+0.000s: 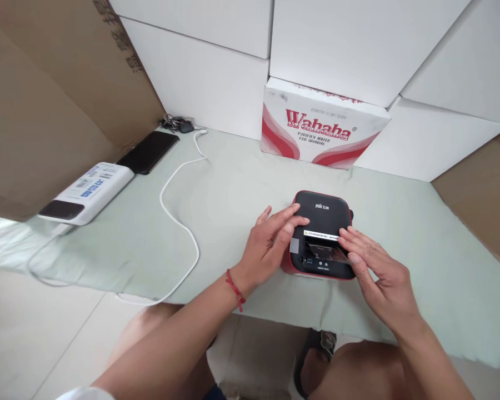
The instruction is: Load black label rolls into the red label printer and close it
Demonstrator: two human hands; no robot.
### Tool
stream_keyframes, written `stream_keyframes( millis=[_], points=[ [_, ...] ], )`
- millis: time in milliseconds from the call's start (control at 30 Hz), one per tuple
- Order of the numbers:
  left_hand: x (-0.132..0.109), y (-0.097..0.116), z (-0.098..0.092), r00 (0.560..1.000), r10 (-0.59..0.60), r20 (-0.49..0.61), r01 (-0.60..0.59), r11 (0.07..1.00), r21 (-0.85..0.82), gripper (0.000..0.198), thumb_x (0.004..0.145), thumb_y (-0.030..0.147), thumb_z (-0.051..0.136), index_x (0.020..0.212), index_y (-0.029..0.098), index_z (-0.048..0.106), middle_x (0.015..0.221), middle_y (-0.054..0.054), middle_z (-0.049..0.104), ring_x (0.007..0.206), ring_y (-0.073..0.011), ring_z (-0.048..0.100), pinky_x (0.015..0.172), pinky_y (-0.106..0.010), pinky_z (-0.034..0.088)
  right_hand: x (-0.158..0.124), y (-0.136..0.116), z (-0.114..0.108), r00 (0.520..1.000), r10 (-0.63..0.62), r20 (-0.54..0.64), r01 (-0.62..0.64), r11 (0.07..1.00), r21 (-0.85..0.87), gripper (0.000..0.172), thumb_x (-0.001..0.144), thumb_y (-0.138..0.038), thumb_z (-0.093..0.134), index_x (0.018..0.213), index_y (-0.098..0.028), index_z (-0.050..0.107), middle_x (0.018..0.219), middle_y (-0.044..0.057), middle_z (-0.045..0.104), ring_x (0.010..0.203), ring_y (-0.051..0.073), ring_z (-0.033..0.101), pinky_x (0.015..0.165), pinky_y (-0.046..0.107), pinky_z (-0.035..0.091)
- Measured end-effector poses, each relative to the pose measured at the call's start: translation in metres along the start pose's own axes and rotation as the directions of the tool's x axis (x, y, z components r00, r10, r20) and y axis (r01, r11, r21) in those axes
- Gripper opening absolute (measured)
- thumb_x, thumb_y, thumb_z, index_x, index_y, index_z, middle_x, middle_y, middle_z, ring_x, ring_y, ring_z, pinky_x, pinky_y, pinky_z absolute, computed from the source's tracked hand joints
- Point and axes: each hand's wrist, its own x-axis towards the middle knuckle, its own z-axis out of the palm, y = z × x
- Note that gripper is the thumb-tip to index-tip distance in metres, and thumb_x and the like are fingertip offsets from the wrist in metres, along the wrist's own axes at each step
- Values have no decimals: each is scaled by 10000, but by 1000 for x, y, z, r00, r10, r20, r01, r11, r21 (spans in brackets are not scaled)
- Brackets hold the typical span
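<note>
On the pale green cloth sits a black box-shaped device (323,214) with red sides, white lettering on top and a small display near its front edge. My left hand (266,244) rests against its left side, fingers stretched onto the top. At the right edge, my right hand (377,272) has its thumb and fingers close together by the corner of a clear plastic film (337,254). That film stretches over the device's glossy panel, its right end lifted toward my thumb. A white warning strip (319,235) lies just behind the panel.
A Wahaha carton (320,128) stands behind the device, against white boxes (220,83). To the left are a white power bank (91,189), a black phone (150,151), keys (179,123) and a white cable (187,230) trailing over the table's front edge. Brown cardboard (45,111) flanks the left side.
</note>
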Motion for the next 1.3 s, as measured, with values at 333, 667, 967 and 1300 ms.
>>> stream_keyframes(
  millis=[333, 667, 967, 1300],
  points=[
    [-2, -13, 4, 965, -233, 120, 259, 781, -568, 1064, 850, 312, 899, 1788, 459, 419, 2018, -5, 271, 1917, -311, 124, 1553, -584, 126, -8, -7, 8, 997, -33, -64, 34, 999, 29, 413, 1175, -226, 631, 1535, -346, 794, 1513, -3, 860, 1548, 194, 727, 1434, 436, 450],
    [0, -6, 19, 914, -374, 158, 368, 599, -711, 1250, 715, 196, 822, 1818, 502, 322, 2027, 34, 197, 1918, -286, 93, 1541, -523, 215, -23, -16, 0, 926, -372, 64, 377, 915, -142, 382, 1055, -75, 661, 1399, -140, 816, 1358, 139, 904, 1624, 226, 649, 1490, 536, 335],
    [-5, -13, 19, 912, -377, 162, 360, 542, -760, 1070, 764, 262, 941, 1733, 436, 521, 1991, -12, 326, 1896, -330, 189, 1531, -541, 237, 3, -35, -13, 962, -265, 72, 269, 962, -52, 246, 1103, -95, 673, 1262, -213, 820, 1215, 62, 917, 1180, 192, 855, 1129, 344, 658],
    [-3, 0, 17, 887, -436, 151, 382, 509, -771, 818, 709, 193, 909, 1494, 331, 730, 1792, -45, 615, 1786, -367, 404, 1499, -539, 278, 132, -54, 24, 756, 447, 479, 1, 730, -683, 312, 1111, -204, 595, 1300, -220, 843, 1294, 135, 899, 1023, 330, 877, 815, 417, 646]
  ],
)
